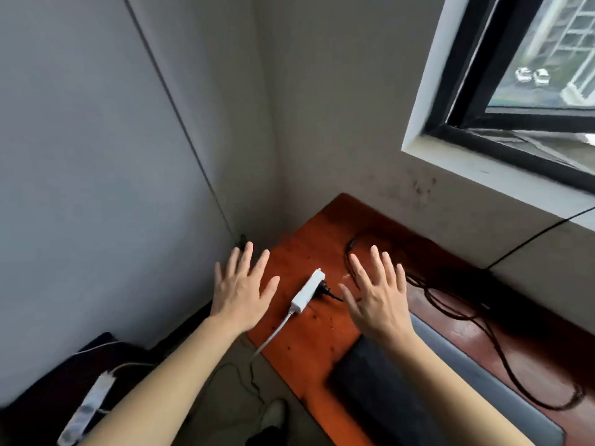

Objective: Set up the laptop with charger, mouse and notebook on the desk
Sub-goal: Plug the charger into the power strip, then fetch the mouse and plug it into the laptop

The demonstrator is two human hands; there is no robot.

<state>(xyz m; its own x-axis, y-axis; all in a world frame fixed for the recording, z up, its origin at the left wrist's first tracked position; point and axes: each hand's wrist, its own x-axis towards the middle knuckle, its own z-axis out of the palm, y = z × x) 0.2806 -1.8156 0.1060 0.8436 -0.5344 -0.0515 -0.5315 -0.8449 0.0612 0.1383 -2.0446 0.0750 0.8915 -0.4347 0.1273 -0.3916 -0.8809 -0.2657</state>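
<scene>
A reddish-brown wooden desk [309, 342] fills the lower right, set in the room's corner. On it lies a white power strip [307, 291] with a black plug [325, 290] in its side. A black charger cable [450, 307] loops across the desk toward the right. A grey laptop [476, 371] lies shut near the desk's front, with a dark flat notebook-like item [376, 387] beside it. My left hand [241, 291] hovers open left of the strip, partly past the desk's edge. My right hand [376, 294] hovers open just right of the strip. Both hold nothing.
Grey walls meet in a corner behind the desk. A black-framed window [515, 123] sits above on the right. On the floor at the lower left lie a second power strip [87, 410], a dark bag [48, 381] and thin cables.
</scene>
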